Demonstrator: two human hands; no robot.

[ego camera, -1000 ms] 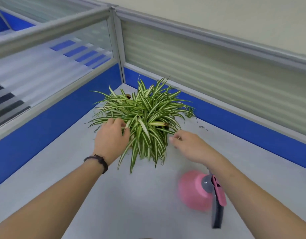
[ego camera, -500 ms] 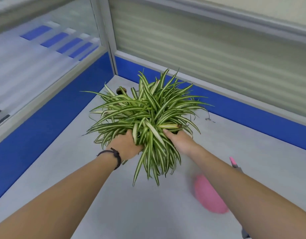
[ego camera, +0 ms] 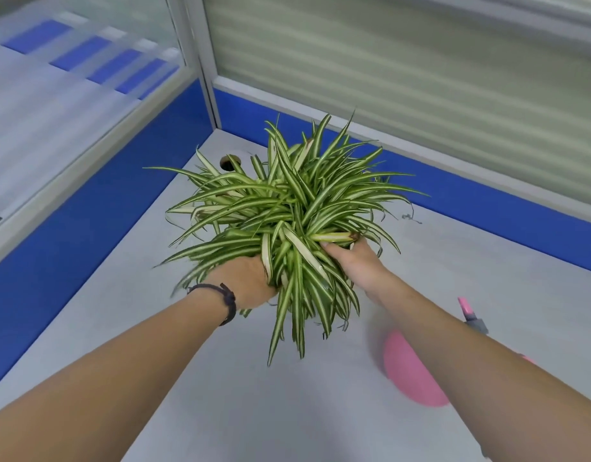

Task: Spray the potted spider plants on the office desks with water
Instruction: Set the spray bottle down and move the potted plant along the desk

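Both hands buried in the spider plant near the corner of the grey surface.

The left hand point(ego camera: 245, 283) and the right hand point(ego camera: 352, 258) each reach into the spider plant point(ego camera: 287, 211) from the near side, fingers hidden under the striped leaves, so whether each grip is clenched on the pot cannot be told; the pot itself is out of sight. A dark wristband point(ego camera: 225, 300) circles the left wrist. A pink spray bottle point(ego camera: 412, 378) sits on the surface point(ego camera: 454, 261) to the right, partly behind the right forearm. Blue partition panels point(ego camera: 87, 225) close the far corner.
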